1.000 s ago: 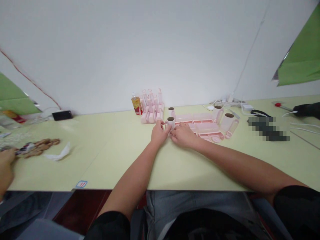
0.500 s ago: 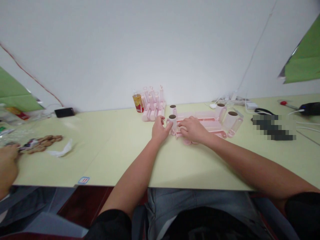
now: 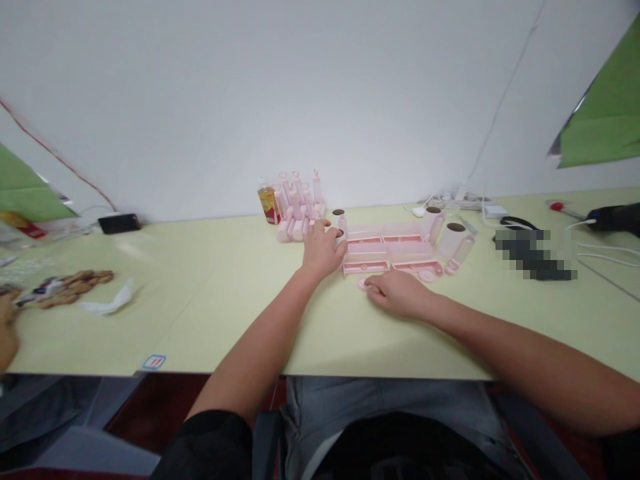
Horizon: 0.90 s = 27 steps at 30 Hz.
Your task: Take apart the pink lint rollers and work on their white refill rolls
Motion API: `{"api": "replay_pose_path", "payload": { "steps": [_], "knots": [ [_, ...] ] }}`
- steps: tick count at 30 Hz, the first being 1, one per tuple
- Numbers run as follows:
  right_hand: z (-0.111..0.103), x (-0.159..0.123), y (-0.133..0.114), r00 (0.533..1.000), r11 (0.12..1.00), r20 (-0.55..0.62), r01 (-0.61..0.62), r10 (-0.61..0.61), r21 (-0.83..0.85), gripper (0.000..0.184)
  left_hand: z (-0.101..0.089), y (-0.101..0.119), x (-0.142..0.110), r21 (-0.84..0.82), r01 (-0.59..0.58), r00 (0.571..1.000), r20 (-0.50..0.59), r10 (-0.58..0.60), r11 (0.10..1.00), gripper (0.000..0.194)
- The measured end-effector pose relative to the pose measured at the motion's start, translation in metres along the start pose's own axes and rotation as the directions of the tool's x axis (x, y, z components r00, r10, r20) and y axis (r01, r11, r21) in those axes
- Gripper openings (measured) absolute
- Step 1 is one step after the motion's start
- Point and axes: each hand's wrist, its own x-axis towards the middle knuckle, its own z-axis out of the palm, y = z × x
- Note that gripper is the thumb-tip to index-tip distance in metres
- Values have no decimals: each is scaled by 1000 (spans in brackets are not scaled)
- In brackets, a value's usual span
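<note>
My left hand (image 3: 321, 248) is curled round a small white roll with a brown core (image 3: 341, 235), which stands at the left end of the flat pink trays (image 3: 385, 251). My right hand (image 3: 399, 293) rests on the table in front of the trays. Its fingertips are pinched on a small pink disc (image 3: 363, 283). A second small roll (image 3: 339, 215) stands just behind the first. Two larger rolls (image 3: 456, 240) lean at the trays' right end. Another pink disc (image 3: 427, 275) lies by the trays' front edge.
A cluster of upright pink handles (image 3: 298, 210) and a small bottle (image 3: 267, 204) stand by the wall. Cables and a power strip (image 3: 467, 203) and a black tool (image 3: 619, 217) lie at the right. Far left: another person's hand (image 3: 7, 328), brown pieces (image 3: 75, 284), crumpled tissue (image 3: 107, 303), a black box (image 3: 119, 223).
My right hand has drawn back from the trays toward me and now pinches a pink disc. My left hand has stayed on the small roll, shifting slightly forward.
</note>
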Motion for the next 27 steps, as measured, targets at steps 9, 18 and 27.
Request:
{"api": "replay_pose_path", "payload": {
  "steps": [9,18,27],
  "knots": [
    [-7,-5,8,987,941,-154,2,53,337,28,-11,5,15,44,8,993,117,-14,999,20],
    [-1,3,30,916,756,-318,24,246,654,31,-54,32,37,-55,-49,991,-127,42,997,11],
    [-1,10,32,884,232,-310,239,350,943,69,-44,77,9,-721,-95,979,-192,-66,686,19]
  ]
}}
